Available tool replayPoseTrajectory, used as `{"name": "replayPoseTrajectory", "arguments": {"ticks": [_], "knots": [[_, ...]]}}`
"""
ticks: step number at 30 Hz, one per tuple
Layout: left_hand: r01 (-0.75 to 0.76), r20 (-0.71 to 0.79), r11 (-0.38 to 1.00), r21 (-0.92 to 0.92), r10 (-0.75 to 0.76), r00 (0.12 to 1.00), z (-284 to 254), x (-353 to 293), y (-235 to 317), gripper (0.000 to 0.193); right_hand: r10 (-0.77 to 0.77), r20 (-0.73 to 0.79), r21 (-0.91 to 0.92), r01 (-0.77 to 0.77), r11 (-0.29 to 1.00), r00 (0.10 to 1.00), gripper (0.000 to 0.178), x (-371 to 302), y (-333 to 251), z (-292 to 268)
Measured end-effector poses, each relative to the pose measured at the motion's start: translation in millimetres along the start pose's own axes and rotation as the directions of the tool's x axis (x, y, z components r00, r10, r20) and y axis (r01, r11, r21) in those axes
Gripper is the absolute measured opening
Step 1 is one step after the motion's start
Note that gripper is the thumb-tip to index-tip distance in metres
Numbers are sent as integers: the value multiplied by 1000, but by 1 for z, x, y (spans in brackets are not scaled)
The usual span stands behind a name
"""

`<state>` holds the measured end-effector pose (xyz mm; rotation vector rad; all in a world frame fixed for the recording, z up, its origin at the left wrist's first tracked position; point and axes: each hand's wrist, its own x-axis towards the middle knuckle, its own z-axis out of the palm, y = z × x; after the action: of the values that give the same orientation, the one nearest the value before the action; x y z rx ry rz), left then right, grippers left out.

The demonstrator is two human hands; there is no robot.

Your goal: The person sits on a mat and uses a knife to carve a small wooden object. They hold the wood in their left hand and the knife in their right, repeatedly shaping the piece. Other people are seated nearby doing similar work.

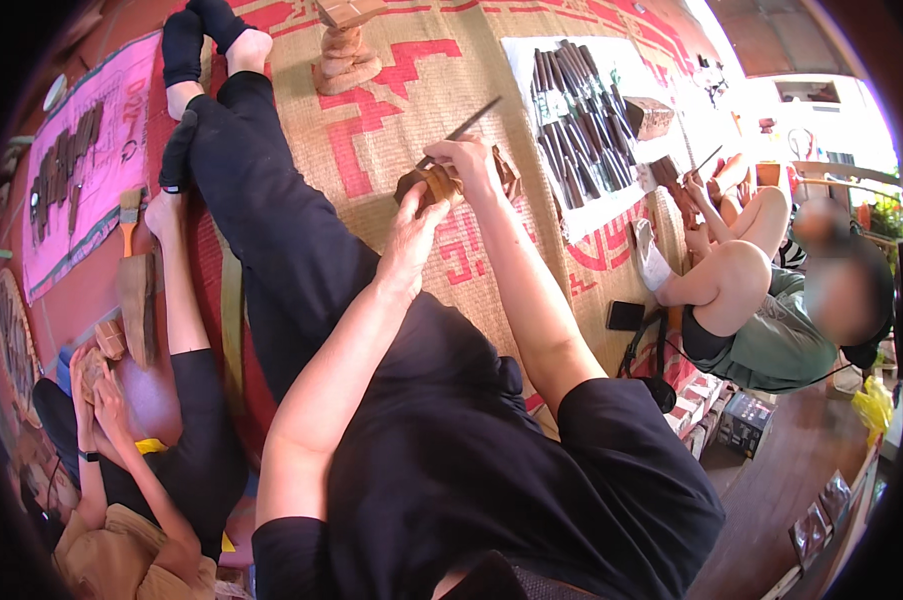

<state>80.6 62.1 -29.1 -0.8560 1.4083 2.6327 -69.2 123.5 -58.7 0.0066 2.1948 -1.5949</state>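
Note:
My left hand [414,232] is closed around the near side of a brown carved piece of wood [435,186], held above the woven mat. My right hand [468,165] lies against the far side of the wood, its fingers wrapped round a slender dark carving tool [475,118]. One end of this tool sticks out up and to the right. Its other end is hidden by my fingers and the wood, so I cannot tell if it touches the carving. Behind my right wrist shows another reddish-brown piece of wood [509,175].
Rows of carving tools lie on a white cloth [593,218] at right and a pink cloth [46,240] at left. A wooden carving [346,62] stands ahead. Co-workers sit on both sides, near a phone [625,316], a brush [129,212] and a wooden mallet [137,300].

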Motion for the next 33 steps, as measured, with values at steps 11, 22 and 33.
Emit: {"name": "replayPoseTrajectory", "arguments": {"ticks": [11, 22, 33], "knots": [[-3, 31, 1000, -10, 3, 1000, 3, 4, 6, 61, 33, 9, -15, -33, 999, 999, 18, 8, -1, -3], [-9, 1, 1000, -26, 9, 1000, 2, 8, 1, 55, 50, 31, -36, -49, 998, 998, 21, 6, -4, -3], [-22, 28, 999, -39, 23, 999, 3, 6, 1, 57, 71, -3, 117, -70, 991, 997, 17, 8, -7, -4]]}}
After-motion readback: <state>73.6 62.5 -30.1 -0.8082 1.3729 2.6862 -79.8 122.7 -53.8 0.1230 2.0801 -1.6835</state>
